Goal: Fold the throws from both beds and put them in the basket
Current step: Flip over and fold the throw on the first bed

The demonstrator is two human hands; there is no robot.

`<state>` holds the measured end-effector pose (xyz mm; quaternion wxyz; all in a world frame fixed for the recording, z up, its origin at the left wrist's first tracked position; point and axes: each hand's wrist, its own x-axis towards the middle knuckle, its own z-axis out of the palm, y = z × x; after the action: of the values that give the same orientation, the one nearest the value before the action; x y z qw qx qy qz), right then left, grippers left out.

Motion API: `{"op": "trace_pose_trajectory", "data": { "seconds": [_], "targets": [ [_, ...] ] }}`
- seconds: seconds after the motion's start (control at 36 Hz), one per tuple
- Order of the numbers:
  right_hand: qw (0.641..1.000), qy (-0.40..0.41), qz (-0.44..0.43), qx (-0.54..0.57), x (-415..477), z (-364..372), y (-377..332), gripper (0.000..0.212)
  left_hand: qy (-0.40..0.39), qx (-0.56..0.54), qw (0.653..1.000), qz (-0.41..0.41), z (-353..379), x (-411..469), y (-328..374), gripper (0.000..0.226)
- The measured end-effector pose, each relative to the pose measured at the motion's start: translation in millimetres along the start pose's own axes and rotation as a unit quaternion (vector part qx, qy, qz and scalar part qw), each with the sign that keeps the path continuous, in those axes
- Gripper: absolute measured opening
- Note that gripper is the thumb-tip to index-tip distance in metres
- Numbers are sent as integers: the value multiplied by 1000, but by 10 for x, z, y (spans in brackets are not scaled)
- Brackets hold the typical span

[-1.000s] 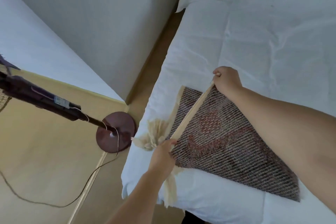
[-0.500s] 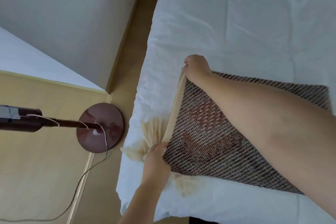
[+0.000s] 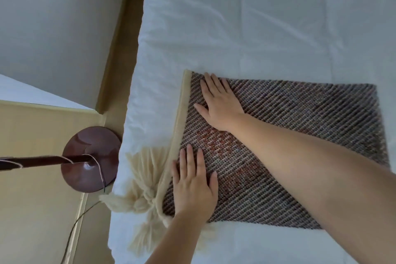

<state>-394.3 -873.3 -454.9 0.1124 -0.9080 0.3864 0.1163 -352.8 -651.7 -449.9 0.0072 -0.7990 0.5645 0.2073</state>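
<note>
On the near left part of the white bed, the fingers of the left hand lie straight and slightly spread, flat on the woven throw just inside its cream border. The right hand, farther up the same edge, rests flat in the same way, fingers splayed and pinching nothing. The throw lies folded into a rectangle on the bed, and its cream tassels spill from the left edge toward the bed's side. Beside the bed, on the tan floor, stands a round dark-red base with a pole and a thin cord.
</note>
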Motion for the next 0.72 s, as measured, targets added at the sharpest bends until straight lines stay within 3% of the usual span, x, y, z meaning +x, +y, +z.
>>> {"op": "trace_pose_trajectory", "data": {
  "seconds": [0.33, 0.56, 0.72],
  "targets": [
    [996, -17, 81, -40, -934, 136, 1669, 80, -5, 56, 998, 7, 347, 148, 902, 74],
    [981, -14, 186, -44, -1726, 268, 2747, 83, -12, 65, 997, 46, 461, 264, 1653, 73],
    [970, -7, 244, -6, -1919, 338, 3047, 81, -17, 71, 995, 73, 607, 265, 2157, 73]
  ]
}}
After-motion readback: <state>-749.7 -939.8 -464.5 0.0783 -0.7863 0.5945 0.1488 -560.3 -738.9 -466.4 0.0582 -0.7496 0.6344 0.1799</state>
